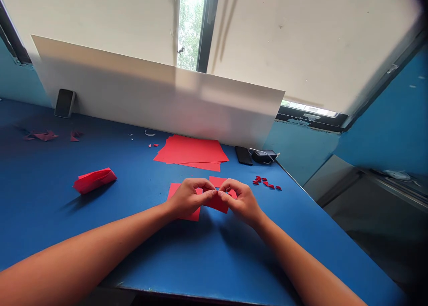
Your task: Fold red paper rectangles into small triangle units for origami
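My left hand and right hand are pinching red paper between fingertips, probably steadying its edge (crease hidden); small red pieces are lying right of my grip.

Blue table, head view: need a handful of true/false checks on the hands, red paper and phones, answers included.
1. The left hand and right hand are spread wide apart. False: their fingertips nearly meet.
2. The large red sheets lie in front of the white board. True.
3. The small red pieces lie left of the left hand. False: they are right of the right hand.
4. The folded red paper sits apart from the large red sheets. True.
5. The left phone lies flat. False: it stands propped up.
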